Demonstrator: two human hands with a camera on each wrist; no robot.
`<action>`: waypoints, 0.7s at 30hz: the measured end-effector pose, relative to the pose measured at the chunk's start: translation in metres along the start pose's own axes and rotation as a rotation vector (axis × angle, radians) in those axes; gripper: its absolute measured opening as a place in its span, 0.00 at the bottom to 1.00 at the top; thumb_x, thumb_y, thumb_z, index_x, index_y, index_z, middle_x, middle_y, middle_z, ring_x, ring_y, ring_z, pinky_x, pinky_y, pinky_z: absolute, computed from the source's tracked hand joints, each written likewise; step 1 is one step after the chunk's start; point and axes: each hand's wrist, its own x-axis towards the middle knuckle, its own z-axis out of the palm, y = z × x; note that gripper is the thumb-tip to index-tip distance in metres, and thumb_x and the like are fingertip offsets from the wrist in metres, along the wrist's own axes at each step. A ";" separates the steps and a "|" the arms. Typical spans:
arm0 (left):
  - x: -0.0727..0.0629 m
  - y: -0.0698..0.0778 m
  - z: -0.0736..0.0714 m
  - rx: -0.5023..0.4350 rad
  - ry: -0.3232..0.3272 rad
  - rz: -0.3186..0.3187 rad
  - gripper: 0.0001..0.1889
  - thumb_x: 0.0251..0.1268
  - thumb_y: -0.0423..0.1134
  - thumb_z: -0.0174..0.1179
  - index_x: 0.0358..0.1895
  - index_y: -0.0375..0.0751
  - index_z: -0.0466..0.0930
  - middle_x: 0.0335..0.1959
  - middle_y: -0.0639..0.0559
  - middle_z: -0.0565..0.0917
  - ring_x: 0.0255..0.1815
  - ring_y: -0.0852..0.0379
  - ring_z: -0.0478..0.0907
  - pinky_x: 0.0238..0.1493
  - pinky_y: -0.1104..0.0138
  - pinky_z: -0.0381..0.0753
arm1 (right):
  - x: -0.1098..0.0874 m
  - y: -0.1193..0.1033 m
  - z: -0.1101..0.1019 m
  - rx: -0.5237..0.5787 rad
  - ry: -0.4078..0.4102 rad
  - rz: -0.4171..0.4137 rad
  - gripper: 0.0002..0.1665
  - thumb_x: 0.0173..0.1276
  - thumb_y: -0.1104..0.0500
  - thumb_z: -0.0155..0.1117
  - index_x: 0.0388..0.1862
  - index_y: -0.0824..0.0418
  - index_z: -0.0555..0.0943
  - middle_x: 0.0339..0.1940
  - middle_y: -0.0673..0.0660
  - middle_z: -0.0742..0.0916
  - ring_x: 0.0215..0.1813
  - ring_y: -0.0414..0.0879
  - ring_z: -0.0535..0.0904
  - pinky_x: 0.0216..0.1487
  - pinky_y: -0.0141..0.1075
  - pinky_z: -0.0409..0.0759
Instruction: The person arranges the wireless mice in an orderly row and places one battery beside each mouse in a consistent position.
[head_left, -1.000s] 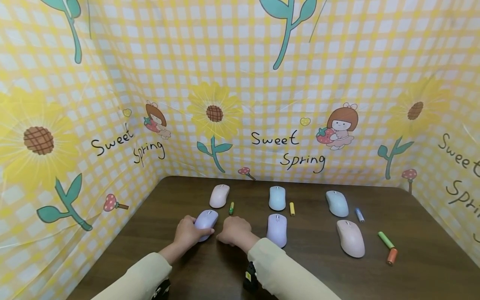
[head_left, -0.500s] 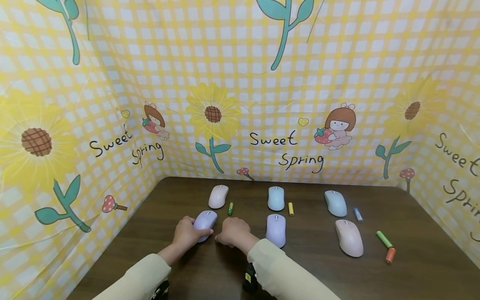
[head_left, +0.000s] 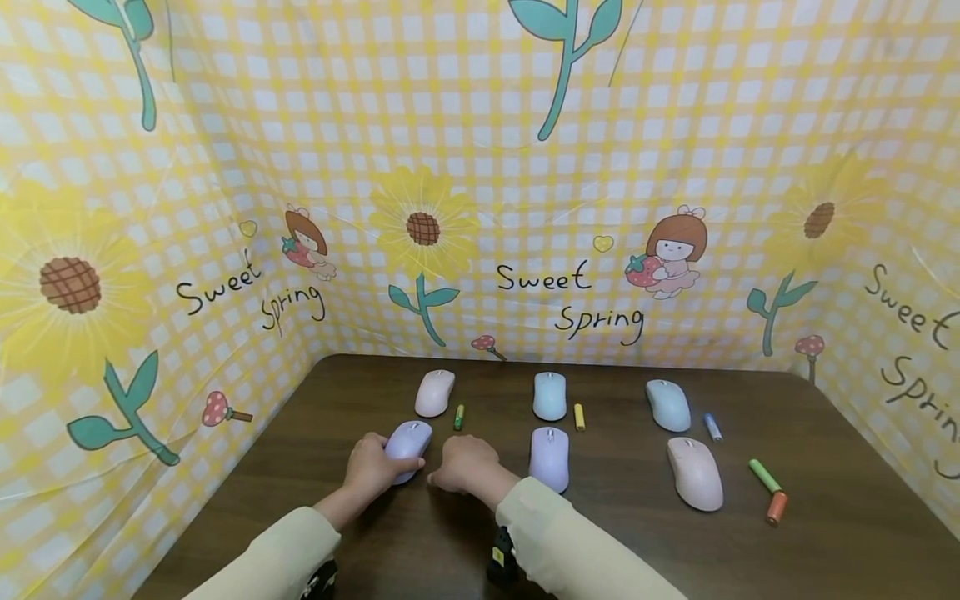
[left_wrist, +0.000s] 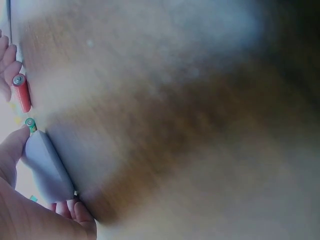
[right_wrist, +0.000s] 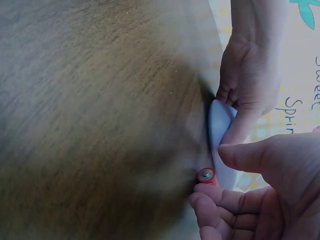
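My left hand (head_left: 371, 465) grips a light purple computer mouse (head_left: 408, 446) on the left of the table, its thumb along the near side. The left wrist view shows the edge of the same mouse (left_wrist: 47, 170). Just right of it, my right hand (head_left: 468, 465) rests low with loosely curled fingers. A red battery (left_wrist: 22, 95) lies beside those fingers. In the right wrist view, one end of the red battery (right_wrist: 206, 175) shows at the index fingertip, with the thumb apart from it. From the head view, the right hand hides this battery. A green battery (head_left: 459, 417) lies just behind.
Pink (head_left: 435, 393) and blue (head_left: 550, 396) mice stand at the back, with a yellow battery (head_left: 579, 417). Another purple mouse (head_left: 550, 454) sits by the right forearm. Farther right are blue (head_left: 667, 406) and pink (head_left: 695, 473) mice, plus blue (head_left: 712, 427), green (head_left: 765, 475) and orange (head_left: 777, 507) batteries.
The head view has drifted slightly to the right. Both hands, the mice and the batteries keep their places on the table.
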 end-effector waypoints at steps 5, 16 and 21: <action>0.000 -0.001 0.000 0.004 -0.002 0.010 0.34 0.39 0.47 0.79 0.40 0.21 0.76 0.37 0.35 0.77 0.39 0.40 0.75 0.42 0.50 0.75 | -0.006 0.000 -0.010 -0.016 0.015 -0.031 0.20 0.59 0.41 0.70 0.23 0.55 0.81 0.25 0.51 0.80 0.28 0.46 0.74 0.29 0.41 0.75; 0.002 -0.001 -0.001 0.001 -0.009 0.006 0.33 0.39 0.47 0.79 0.40 0.22 0.75 0.37 0.36 0.77 0.38 0.41 0.75 0.42 0.50 0.74 | -0.034 0.030 -0.061 -0.002 0.015 -0.097 0.24 0.61 0.41 0.69 0.18 0.57 0.77 0.19 0.51 0.78 0.22 0.44 0.71 0.24 0.38 0.70; 0.001 0.000 -0.001 0.004 -0.026 0.007 0.34 0.40 0.47 0.79 0.41 0.22 0.75 0.38 0.36 0.77 0.40 0.41 0.74 0.42 0.50 0.74 | -0.051 0.064 -0.085 0.063 0.040 -0.151 0.32 0.63 0.47 0.70 0.06 0.54 0.65 0.06 0.44 0.63 0.13 0.38 0.56 0.15 0.32 0.56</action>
